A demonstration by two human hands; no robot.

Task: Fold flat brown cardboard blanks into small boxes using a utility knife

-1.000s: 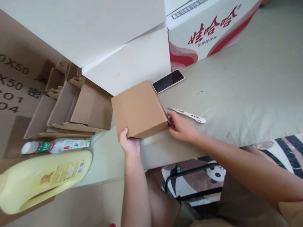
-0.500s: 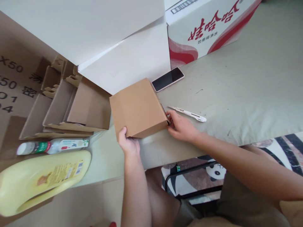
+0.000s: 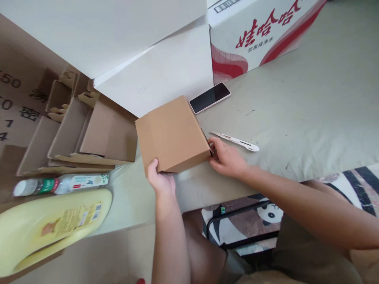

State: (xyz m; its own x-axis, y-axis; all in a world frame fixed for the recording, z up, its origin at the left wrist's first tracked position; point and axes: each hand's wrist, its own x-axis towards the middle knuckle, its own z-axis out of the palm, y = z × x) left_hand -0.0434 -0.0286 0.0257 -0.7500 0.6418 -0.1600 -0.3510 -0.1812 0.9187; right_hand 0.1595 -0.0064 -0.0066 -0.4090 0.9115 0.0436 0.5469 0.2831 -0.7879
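Note:
A brown cardboard box [image 3: 173, 132] rests on the pale green cloth surface [image 3: 284, 114], its lid side facing up. My left hand [image 3: 160, 177] grips its near left edge, thumb on top and the other fingers hidden underneath. At the box's right side, my right hand [image 3: 225, 156] has its fingers curled against the near corner, where a dark gap shows. Just beyond my right hand lies a white utility knife [image 3: 235, 141], apart from the box. A phone [image 3: 209, 98] with a dark screen lies behind the box's far right corner.
White cartons stand at the back, one a red-printed carton [image 3: 257, 39]. Folded cardboard dividers [image 3: 108, 130] sit at the left. Below them lie a clear plastic bottle [image 3: 65, 184] and a large yellow jug [image 3: 56, 228]. A panda-print fabric [image 3: 237, 225] shows beneath the surface's near edge.
The view has shifted slightly, and the things at the left appear a little farther left. Both hands keep nearly the same places on the cardboard box.

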